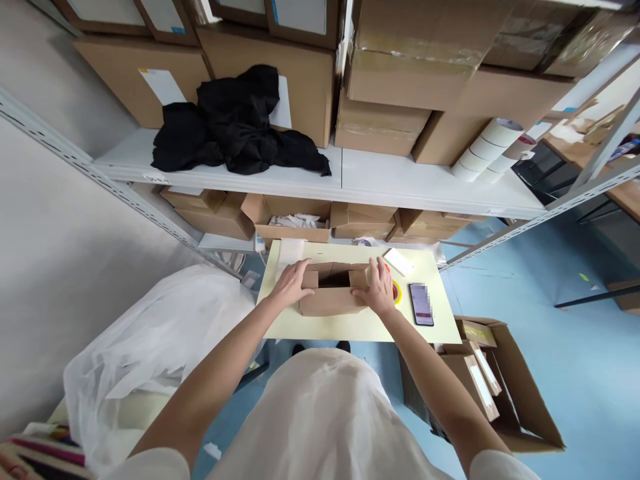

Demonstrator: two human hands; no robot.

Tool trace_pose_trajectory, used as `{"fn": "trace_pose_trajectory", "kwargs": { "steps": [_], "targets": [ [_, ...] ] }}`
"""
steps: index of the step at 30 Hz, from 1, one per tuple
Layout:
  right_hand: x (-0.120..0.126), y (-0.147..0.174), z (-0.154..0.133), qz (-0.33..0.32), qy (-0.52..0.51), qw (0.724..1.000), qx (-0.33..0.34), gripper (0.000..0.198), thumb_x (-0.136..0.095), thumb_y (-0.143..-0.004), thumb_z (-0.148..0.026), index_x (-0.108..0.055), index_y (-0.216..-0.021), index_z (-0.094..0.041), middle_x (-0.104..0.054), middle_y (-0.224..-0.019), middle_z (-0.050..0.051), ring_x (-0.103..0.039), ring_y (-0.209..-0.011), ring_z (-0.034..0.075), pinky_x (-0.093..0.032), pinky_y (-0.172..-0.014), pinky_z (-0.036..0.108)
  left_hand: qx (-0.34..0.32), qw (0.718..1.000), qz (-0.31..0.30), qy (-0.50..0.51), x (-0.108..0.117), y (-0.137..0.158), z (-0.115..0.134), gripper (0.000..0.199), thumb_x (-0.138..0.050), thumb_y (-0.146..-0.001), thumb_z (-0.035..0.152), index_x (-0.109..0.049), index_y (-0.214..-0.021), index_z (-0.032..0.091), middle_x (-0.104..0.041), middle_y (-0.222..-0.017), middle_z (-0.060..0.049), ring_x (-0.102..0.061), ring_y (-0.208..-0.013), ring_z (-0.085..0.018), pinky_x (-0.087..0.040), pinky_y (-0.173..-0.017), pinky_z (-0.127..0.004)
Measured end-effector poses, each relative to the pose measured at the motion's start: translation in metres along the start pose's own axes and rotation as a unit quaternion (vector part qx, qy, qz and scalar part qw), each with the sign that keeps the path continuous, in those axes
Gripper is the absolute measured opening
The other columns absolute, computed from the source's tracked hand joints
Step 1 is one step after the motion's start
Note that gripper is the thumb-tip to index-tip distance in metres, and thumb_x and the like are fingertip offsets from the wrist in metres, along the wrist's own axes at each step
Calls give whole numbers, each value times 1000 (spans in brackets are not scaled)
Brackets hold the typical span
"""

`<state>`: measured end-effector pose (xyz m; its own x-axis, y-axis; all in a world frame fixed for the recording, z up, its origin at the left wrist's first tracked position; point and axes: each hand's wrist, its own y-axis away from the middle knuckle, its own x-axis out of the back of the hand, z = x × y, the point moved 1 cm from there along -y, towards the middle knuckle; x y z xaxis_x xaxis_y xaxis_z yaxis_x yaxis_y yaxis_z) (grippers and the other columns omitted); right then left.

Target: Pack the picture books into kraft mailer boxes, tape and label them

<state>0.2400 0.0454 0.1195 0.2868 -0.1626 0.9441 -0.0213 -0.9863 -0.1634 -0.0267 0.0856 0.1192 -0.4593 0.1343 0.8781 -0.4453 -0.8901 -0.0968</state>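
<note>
We cannot see inside the small cardboard box [333, 290]; its opening is dark. The phone [421, 304] screen is blurred, and our right hand [380, 290] covers most of the tape roll [397, 291] behind it.

Centre right: we see a phone [421, 304] on the table [350, 325].
Upper left: black cloth [235, 123] on our shelf [380, 181].

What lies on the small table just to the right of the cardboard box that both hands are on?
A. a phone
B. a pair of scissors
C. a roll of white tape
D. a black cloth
A: a phone lies flat on the table, right of the cardboard box held by the left hand and right hand.
</note>
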Motion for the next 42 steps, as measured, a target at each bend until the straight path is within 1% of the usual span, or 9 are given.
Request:
{"fn": "trace_pose_trajectory", "kwargs": {
  "steps": [2, 5, 11, 15, 23, 27, 31, 37, 42],
  "targets": [
    [1, -4, -1, 4, 21, 998, 59, 87, -71, -72, -37, -25, -143, -15, -29, -147, 19, -30, -133, 34, -32, -102, 49, 5, 999, -8, -39, 0, 0, 4, 89, -74, -68, 32, -24, -141, 19, -54, -125, -14, -51, -118, -30, -34, -102, -48],
    [4, -8, 0, -40, 26, 987, 153, 72, -65, -78, -30, -33, -141, -21, -41, -142, 13, -34, -131, 30, -27, -105, 48, -2, 997, -24, -79, 3, 1, 8, 73, -70, -73, 34, -35, -137, 23, -56, -126, -11, -52, -118, -27, -29, -106, -48],
    [-10, 5, 13, -77, -14, 976, 203, 40, -46, -91, -25, -51, -130, -21, -59, -118, 12, -52, -112, 25, -40, -98, 42, -26, 992, -52, -116, -12, 18, 11, 33, -46, -89, 23, -56, -120, 24, -57, -130, -8, -49, -124, -21, -26, -109, -46],
    [-29, 22, 20, -56, -54, 978, 194, 39, -35, -95, -27, -53, -129, -21, -47, -137, 13, -36, -132, 27, -38, -103, 46, -15, 988, -63, -141, -28, 40, 14, 44, -30, -93, 24, -44, -135, 20, -43, -143, -10, -34, -136, -21, -30, -107, -47],
    [-28, 36, 22, -99, -75, 977, 175, 60, -41, -91, -47, -34, -143, -17, -29, -150, 15, -13, -141, 33, -32, -105, 55, 29, 991, -39, -122, -48, 52, 27, 82, -46, -85, 52, -15, -146, 7, -18, -152, -23, -7, -142, -32, -28, -108, -50],
    [-18, 36, 33, -117, -60, 971, 199, 68, -43, -88, -54, -29, -145, -20, -32, -149, 13, -17, -140, 34, -28, -105, 57, 16, 988, -59, -139, -51, 46, 29, 75, -49, -85, 50, -24, -145, 14, -26, -151, -18, -11, -142, -31, -28, -110, -47],
    [-14, 32, 45, -106, -51, 970, 213, 60, -45, -88, -54, -43, -138, -23, -39, -145, 11, -25, -137, 33, -27, -107, 53, 20, 981, -84, -175, -46, 40, 36, 70, -50, -85, 48, -30, -143, 15, -30, -150, -14, -12, -142, -31, -27, -110, -47],
    [-19, 29, 44, -97, -55, 970, 214, 58, -52, -84, -53, -47, -135, -26, -44, -141, 11, -29, -133, 34, -28, -106, 53, 0, 976, -102, -192, -44, 31, 59, 70, -40, -88, 52, -26, -146, 14, -26, -151, -14, -17, -141, -29, -13, -113, -53],
    [-23, 25, 57, -106, -112, 961, 229, 57, -53, -84, -51, -49, -134, -24, -41, -142, 12, -29, -134, 32, -32, -104, 50, 3, 983, -90, -162, -58, 21, 74, 68, -39, -88, 53, -31, -144, 16, -32, -149, -13, -23, -140, -29, -21, -113, -48]
  ]
}}
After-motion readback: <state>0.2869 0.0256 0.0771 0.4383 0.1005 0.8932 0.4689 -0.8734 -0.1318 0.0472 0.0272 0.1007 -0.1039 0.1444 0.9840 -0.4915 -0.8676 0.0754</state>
